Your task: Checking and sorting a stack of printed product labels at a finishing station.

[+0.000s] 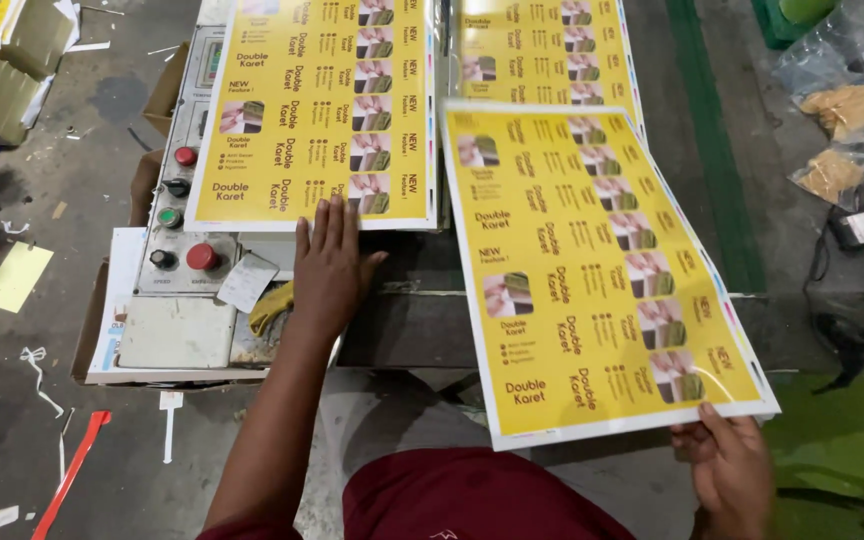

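**A:** Where are the two hands right now?

**B:** The left hand [330,262] lies flat, fingers spread wide, with the fingertips on the near edge of a yellow printed sheet [317,110] that rests on the machine bed. It grips nothing; it only presses down on that edge.

**A:** And the other?

**B:** The right hand [730,470] pinches the near right corner of a stack of yellow printed sheets [592,270], thumb on top and fingers under it. The stack sits tilted, its far end near the first sheet and its near end out over the dark machine edge towards the person.

**A:** Do the two lots of sheets touch?

**B:** They lie just beside each other. Whether their edges meet I cannot tell. A further yellow sheet [542,50] lies beyond the stack, partly under its far end.

**A:** What is around the left hand?

**B:** A grey control panel [187,180] just to its left, with two red buttons [201,257], a green one and some dark knobs. A small white paper tag [248,281] lies beside the panel, and a yellowish cloth [270,306] pokes out next to the wrist.

**A:** Anything further off?

**B:** Paper strips and offcuts [32,365] litter the concrete floor on the left. Clear plastic bags [847,130] holding something tan lie on the right, near a green mat [842,440].
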